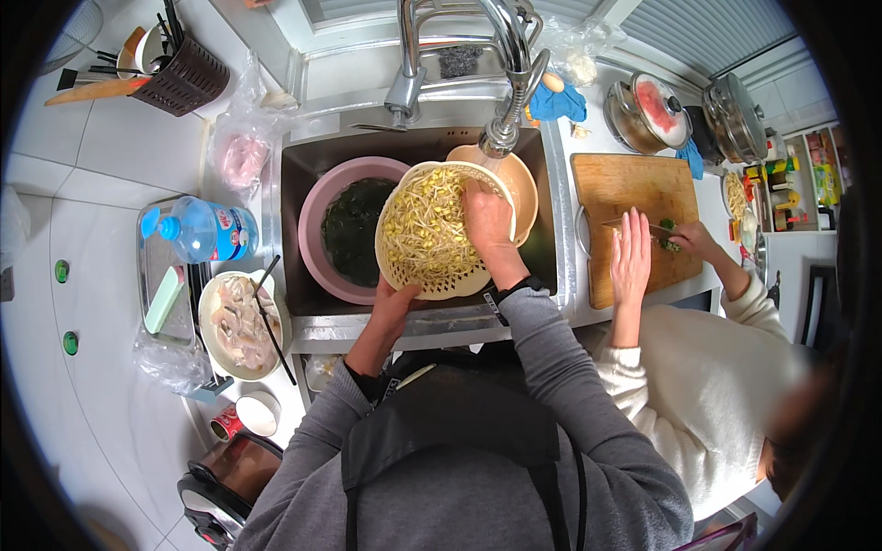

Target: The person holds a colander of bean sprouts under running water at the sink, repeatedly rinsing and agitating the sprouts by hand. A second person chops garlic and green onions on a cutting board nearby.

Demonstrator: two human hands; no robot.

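Note:
My left hand (394, 310) grips the near rim of a cream plastic colander (451, 284), its thumb over the edge. Soybean sprouts (427, 220) with yellow heads fill the colander, which is held tilted over the sink (303, 148). My right hand (488, 217) is among the sprouts by the right rim; its curled fingertips are hidden. Water runs from the faucet's spray head (497, 138) at the far rim. Partly covered by the colander are a pink basin (313, 234) with dark green leafy pieces in water and an orange basin (527, 186).
At right, a co-worker's hands (630, 248) work with a knife (651, 227) and chopped greens on a wooden cutting board (634, 179). Left of the sink stand a bowl of pale raw slices (241, 324) with black chopsticks (265, 310) and a blue-labelled bottle (231, 231). Lidded pots (648, 113) stand back right.

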